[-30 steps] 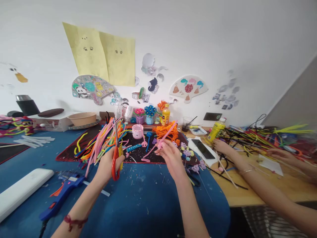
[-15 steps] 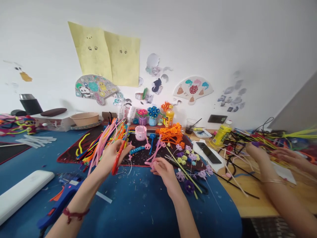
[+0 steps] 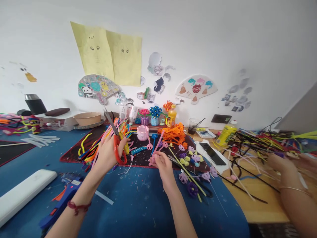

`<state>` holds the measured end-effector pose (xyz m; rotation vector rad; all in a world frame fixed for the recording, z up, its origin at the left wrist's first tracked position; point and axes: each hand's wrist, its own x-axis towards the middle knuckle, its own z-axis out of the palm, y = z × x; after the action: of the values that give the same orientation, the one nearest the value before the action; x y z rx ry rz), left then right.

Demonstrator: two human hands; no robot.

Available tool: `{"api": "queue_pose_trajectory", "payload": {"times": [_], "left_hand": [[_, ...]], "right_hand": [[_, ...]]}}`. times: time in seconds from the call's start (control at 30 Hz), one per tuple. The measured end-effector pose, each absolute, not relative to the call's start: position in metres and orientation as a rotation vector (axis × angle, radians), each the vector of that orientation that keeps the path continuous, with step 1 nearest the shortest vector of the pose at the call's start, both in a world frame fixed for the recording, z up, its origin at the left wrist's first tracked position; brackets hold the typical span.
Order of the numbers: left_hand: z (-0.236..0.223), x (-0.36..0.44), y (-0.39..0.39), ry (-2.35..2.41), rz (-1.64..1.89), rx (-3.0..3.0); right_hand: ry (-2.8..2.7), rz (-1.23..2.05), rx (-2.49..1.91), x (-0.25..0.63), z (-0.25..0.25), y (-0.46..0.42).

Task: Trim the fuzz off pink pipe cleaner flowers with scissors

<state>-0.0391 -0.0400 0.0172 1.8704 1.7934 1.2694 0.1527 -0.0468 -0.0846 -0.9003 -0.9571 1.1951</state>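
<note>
My left hand is wrapped round a pair of scissors with red-orange handles; the blades point up and away. In my right hand, thumb and fingers pinch pink pipe cleaners, whose ends stick up to the right. Behind my hands stands a small pink pot on the dark mat. A blue marker-like tube lies between my hands. Left of it is a bundle of many-coloured pipe cleaners. Lilac and yellow pipe-cleaner flowers lie right of my right hand.
A blue glue gun and a white oblong case lie at the left. Orange pipe cleaners, a phone and a yellow bottle stand or lie to the right. Another person's hands work at the wooden table.
My left hand has turned the scissors so the blades point upward. My right hand keeps its pinch on the pink pipe cleaners. The view has shifted slightly; the other person's hands moved right.
</note>
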Motion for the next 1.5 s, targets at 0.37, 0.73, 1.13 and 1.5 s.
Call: {"api": "queue_pose_trajectory", "payload": {"times": [0.37,0.73,1.13,1.5], "left_hand": [[0.023,-0.025,-0.045,1.342,1.331,1.693],[0.012,-0.04,-0.043,1.313,1.488,1.578],[0.009,-0.036,-0.048,1.256,1.591,1.504],[0.012,-0.035,-0.057,1.334,1.621,1.557]], "right_hand": [[-0.605,1.598,-0.525,0.104,-0.059,-0.056],[-0.325,1.994,-0.216,0.087,-0.062,-0.075],[-0.112,1.845,-0.133,0.073,-0.052,-0.087],[0.351,1.848,-0.101,0.071,-0.049,-0.076]]}}
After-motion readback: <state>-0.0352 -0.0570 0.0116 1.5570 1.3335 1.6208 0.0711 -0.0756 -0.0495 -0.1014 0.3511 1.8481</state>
